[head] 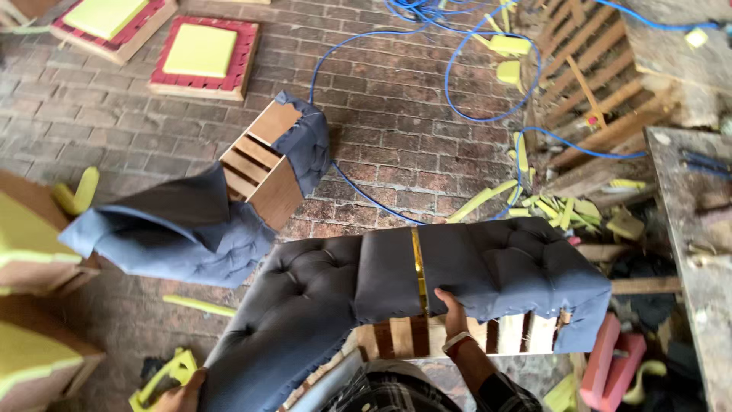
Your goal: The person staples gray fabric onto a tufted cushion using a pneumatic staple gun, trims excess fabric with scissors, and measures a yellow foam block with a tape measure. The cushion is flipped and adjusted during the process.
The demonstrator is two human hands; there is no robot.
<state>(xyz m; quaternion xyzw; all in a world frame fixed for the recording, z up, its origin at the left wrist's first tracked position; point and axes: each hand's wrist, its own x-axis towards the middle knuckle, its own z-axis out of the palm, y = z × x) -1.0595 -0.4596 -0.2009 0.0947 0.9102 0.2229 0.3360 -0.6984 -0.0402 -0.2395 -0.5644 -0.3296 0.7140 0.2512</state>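
Both hands are on the same piece: the right hand [451, 311], a pale band on its wrist, lies flat with fingers spread against the side of a long bench frame of pale wooden slats covered in dark grey button-tufted fabric [488, 268], right beside a thin gold strip [418, 268] that runs across the cover. It presses rather than grips. The left hand [183, 397] sits low at the picture's edge, touching the loose end of the same grey cover where it hangs off the frame; whether those fingers are closed on the cloth I cannot tell, since the fabric hides them. A yellow-green tool or offcut [162, 378] lies just beside that hand.

To my eye the cover is being pulled and smoothed over the frame, and the slack end looks like it wants drawing taut and lining up with the gold strip before anything is fixed.

Further out on the reddish brick floor [396, 99], a second small wooden box half-wrapped in the same grey fabric [263, 172] stands near. A blue cable [457, 76] loops across the bricks, with yellow foam scraps [557, 210] scattered near the bench's far end, underfoot if the bench swings round. Beyond are two red-edged square frames with yellow foam pads [202, 52].
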